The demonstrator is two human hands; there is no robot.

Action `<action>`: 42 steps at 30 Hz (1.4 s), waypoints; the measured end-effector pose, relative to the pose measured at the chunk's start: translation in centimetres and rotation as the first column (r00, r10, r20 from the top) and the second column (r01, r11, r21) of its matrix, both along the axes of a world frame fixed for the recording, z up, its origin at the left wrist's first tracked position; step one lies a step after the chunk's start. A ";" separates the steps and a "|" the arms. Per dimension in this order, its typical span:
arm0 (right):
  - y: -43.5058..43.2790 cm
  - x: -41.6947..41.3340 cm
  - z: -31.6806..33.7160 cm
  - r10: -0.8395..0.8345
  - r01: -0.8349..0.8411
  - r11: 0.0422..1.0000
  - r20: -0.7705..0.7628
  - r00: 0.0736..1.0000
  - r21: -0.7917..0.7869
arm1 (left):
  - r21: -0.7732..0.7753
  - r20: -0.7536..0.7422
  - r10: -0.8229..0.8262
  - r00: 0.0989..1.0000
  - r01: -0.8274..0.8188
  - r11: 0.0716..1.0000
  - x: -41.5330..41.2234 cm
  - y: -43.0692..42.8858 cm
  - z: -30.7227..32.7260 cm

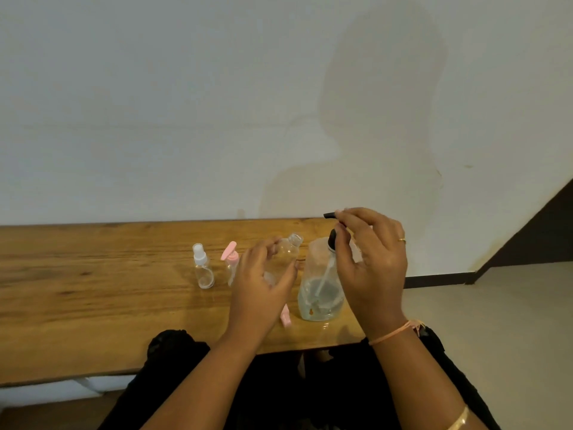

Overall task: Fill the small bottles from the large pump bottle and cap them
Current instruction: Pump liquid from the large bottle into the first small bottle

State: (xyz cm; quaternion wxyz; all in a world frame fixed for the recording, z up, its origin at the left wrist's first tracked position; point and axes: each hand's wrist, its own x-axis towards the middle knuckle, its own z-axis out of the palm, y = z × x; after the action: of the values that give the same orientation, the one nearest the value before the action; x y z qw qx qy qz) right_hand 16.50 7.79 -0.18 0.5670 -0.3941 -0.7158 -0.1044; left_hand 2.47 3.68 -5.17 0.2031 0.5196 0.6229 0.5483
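At lower centre of the frame a loose pink cap (pixel 285 316) lies on the wooden table (pixel 93 290), just beside the large pump bottle (pixel 321 293), which is clear, dented, and holds a little liquid at its base. The left hand (pixel 262 287) curls around a small clear bottle (pixel 286 254), uncapped and tilted toward the pump. The right hand (pixel 372 262) pinches the black pump head (pixel 329 216) between thumb and fingertips. Further left stand a pink flip-top bottle (pixel 232 263) and a white-topped spray bottle (pixel 203 271).
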 end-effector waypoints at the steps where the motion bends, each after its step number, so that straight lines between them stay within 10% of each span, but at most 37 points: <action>1: 0.4 0.1 -0.1 -0.014 0.014 1.000 0.004 1.000 -0.018 | 0.010 -0.001 -0.004 1.000 0.004 1.000 0.1 0.1 0.1; 7: 1.9 -0.1 -1.0 0.043 -0.029 0.975 0.057 0.997 -0.220 | 0.061 0.018 -0.001 1.000 0.000 0.998 0.4 1.3 1.5; 25: 2.7 0.4 -1.2 0.074 -0.063 0.983 0.058 0.996 -0.174 | 0.149 0.207 0.029 0.978 -0.061 0.987 1.8 2.9 2.9; 31: 2.8 0.5 -1.1 0.056 -0.044 0.979 0.055 0.997 -0.200 | 0.184 0.483 -0.244 0.841 0.174 0.967 1.6 3.2 3.4; 42: 2.9 1.0 -2.3 0.110 -0.105 0.974 0.012 0.994 -0.200 | 0.124 0.493 -0.316 0.810 0.294 0.948 0.7 3.1 3.4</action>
State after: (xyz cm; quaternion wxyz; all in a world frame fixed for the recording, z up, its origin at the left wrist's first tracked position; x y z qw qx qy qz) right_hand 17.45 10.73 -2.52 0.5211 -0.4084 -0.7494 -0.0060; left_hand 3.15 6.82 -1.73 0.4341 0.4544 0.4443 0.6385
